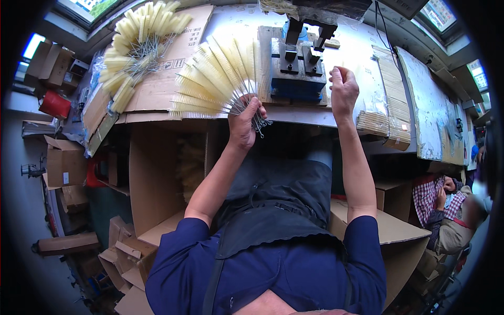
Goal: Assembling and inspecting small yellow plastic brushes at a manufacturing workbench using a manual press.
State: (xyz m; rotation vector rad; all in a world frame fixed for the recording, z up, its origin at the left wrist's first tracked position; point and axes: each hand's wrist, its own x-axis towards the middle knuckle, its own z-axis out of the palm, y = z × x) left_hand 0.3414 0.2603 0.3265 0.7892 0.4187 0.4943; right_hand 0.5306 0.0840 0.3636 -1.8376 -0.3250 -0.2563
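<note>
Here the tabletop (346, 47) fills the upper centre of the frame, carrying a blue and black press-like fixture (296, 63). Just left of it, the left hand (244, 123) is clenched round the wire stems of a fanned bundle of pale yellow brushes (218, 79). A second fan of brushes (139, 47) lies on cardboard (168, 79) at upper left. The right hand (342, 90), raised beside the fixture, is loosely curled — possibly pinching one thin wire, too fine to tell. The step in hand looks like feeding brushes singly to the fixture; next would call for seating one stem squarely — its jaws are hard to read.
</note>
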